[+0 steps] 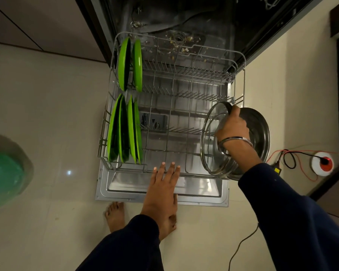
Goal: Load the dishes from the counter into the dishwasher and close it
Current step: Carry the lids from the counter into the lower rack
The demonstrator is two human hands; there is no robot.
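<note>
**A:** Nearest me, my left hand [162, 184] lies flat, fingers straight, tips touching the front rim of the rack [184, 174]. It holds nothing. The rack is pulled out over the open door [160, 194].

**B:** And the right?

**A:** My right hand [232, 125] has its grip curled round the top edge of a glass lid [210, 141], with a steel plate [259, 132] just behind it (I can't tell whether the fingers pinch both or only the lid). Both stand on edge at the rack's right side, low in it or just over it.

**B:** The risk?

**A:** If only the lid is gripped, I judge the plate could tip outward and off the rack onto the floor. If the lid misses the tines, it could roll.

**B:** Farther in?

**A:** Green plates [123, 130] stand upright along the left, two more [130, 63] behind them. Food scraps litter the tub floor [180, 41]; they could clog the drain.
</note>
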